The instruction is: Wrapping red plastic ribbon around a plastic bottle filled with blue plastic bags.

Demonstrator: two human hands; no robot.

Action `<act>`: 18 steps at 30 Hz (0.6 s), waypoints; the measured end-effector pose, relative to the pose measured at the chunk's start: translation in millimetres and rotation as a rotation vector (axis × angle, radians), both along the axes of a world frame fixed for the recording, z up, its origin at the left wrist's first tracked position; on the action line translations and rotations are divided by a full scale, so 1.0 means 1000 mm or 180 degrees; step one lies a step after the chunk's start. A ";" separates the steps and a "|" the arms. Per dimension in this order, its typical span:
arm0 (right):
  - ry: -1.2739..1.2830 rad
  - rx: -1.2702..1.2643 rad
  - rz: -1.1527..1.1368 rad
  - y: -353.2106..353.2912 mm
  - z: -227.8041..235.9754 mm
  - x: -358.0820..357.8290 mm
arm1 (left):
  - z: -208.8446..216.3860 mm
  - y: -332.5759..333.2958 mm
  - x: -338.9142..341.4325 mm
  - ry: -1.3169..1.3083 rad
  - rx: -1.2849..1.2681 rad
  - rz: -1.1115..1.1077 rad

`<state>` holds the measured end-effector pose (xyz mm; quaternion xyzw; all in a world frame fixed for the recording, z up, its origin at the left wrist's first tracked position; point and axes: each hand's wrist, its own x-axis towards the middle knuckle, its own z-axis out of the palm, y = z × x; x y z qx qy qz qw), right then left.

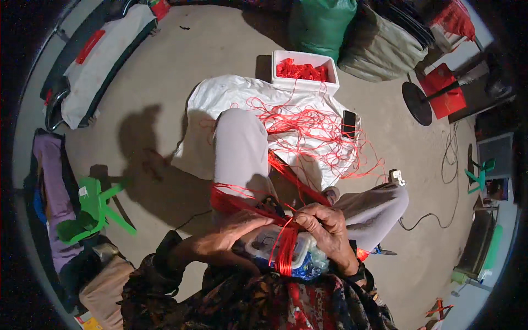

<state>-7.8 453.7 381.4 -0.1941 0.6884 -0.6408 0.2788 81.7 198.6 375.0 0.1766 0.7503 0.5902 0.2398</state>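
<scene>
In my lap lies a clear plastic container (300, 254) with blue bits showing through. A thick band of red cord (285, 250) runs across it. Closed in a pinch, my right hand (329, 234) grips a strand of the cord above the container's far edge. At the container's left side is my left hand (242, 228), its fingers mostly hidden under a red cord bundle (234, 203). That bundle stretches over my left knee, and another red strand bundle (297, 179) runs between my legs.
Ahead, loose red cord (300, 121) lies tangled on a white sheet (212, 91) beside a phone (348, 124). A white box (305, 88) of red cord stands behind it, before a green sack (322, 27). At left is a green stool (93, 212); a black cable (448, 223) crosses the right floor.
</scene>
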 end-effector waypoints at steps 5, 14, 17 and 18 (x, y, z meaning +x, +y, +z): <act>-0.0331 -0.0100 -0.0331 -0.002 -0.008 0.002 | 0.005 0.007 -0.004 0.0031 -0.0361 -0.0152; -0.0887 -0.0329 -0.0708 0.002 -0.028 0.003 | 0.015 0.039 -0.010 0.0431 -0.1069 0.0076; -0.0916 -0.0460 -0.0797 0.006 -0.035 0.005 | 0.015 0.044 -0.011 0.0410 -0.0820 0.0247; -0.0929 -0.0545 -0.0794 0.006 -0.037 0.005 | 0.016 0.044 -0.010 0.0474 -0.0836 0.0276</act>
